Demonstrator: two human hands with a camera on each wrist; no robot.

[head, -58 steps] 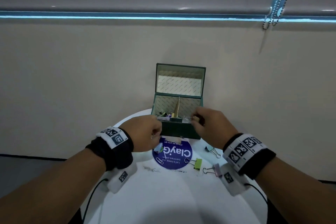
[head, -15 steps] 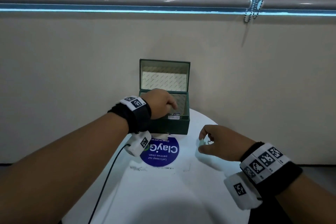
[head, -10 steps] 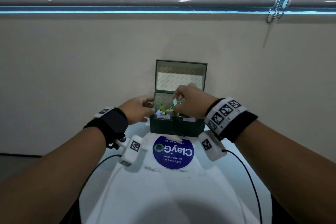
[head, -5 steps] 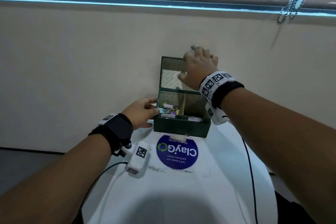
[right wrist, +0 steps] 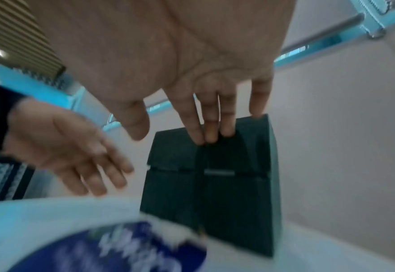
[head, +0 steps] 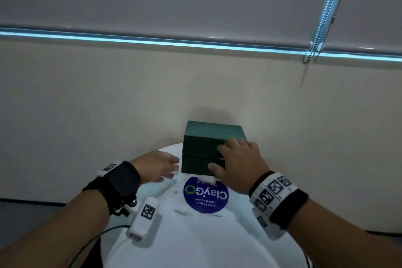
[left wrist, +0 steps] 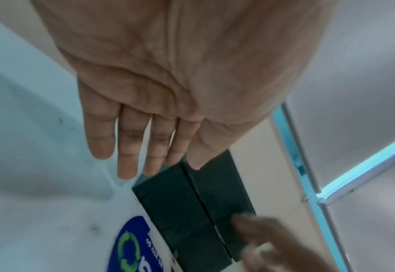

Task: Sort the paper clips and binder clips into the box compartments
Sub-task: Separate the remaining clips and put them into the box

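Head view shows the right hand [head: 237, 167] spread loosely over the near right corner of the dark green box [head: 208, 137], fingers straight against its lid and front, thumb low on the front face; it grips nothing. The right wrist view is blurred, yet its fingertips [right wrist: 211, 136] plainly touch the lid's front. The left hand [head: 157, 166] hovers just left of the box, flat and relaxed, holding nothing; whether it touches the box side I cannot tell. The box stands shut at the far edge of the white round table [head: 195, 235], against the wall, so the clips and compartments inside are hidden. A blue round sticker [head: 205, 194] lies just near of the box, its far rim covered by the right hand.
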